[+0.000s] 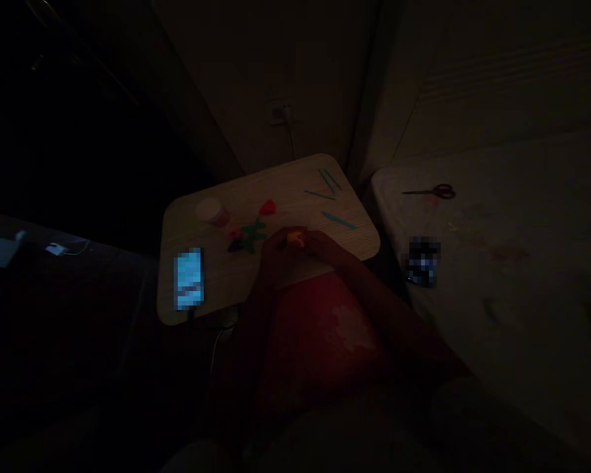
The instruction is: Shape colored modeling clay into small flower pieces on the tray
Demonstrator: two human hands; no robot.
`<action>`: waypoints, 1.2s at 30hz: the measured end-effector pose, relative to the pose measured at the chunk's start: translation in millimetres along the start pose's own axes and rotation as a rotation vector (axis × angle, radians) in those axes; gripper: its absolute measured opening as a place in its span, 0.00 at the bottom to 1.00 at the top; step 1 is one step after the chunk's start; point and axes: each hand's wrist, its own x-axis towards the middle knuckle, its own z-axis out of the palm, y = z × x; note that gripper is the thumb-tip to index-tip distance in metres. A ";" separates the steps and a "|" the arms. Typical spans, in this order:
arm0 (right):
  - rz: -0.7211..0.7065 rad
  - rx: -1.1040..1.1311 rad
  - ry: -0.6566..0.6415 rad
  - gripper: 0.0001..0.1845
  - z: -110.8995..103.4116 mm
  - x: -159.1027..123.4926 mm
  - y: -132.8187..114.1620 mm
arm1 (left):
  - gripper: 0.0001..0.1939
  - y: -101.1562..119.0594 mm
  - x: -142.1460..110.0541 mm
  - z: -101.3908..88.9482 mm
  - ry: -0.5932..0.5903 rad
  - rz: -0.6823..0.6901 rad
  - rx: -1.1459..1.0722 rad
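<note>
In dim light, my left hand and my right hand meet at the near edge of a small wooden table. Between their closed fingers is a lump of orange modelling clay; its exact shape is hard to see. Just left of my left hand lies a green branching clay piece, with small pink and dark purple bits beside it. A red clay piece rests farther back. Several thin blue modelling tools lie at the table's right side.
A tub with a pale lid stands on the table's left part, and a lit phone lies nearer. On the pale surface to the right are scissors and a blurred dark object. A plugged socket is on the wall.
</note>
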 end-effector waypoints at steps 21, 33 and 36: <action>0.055 0.039 0.042 0.33 -3.0 -4.2 -8.2 | 0.30 -12.0 -3.0 -1.6 -0.061 -0.019 -0.223; 0.014 -0.034 0.041 0.26 -3.4 1.8 1.6 | 0.23 -8.1 -1.6 -0.5 -0.004 0.028 -0.115; -0.021 -0.167 0.032 0.27 -1.7 1.0 -1.3 | 0.21 -11.9 -3.6 2.1 0.045 0.052 -0.068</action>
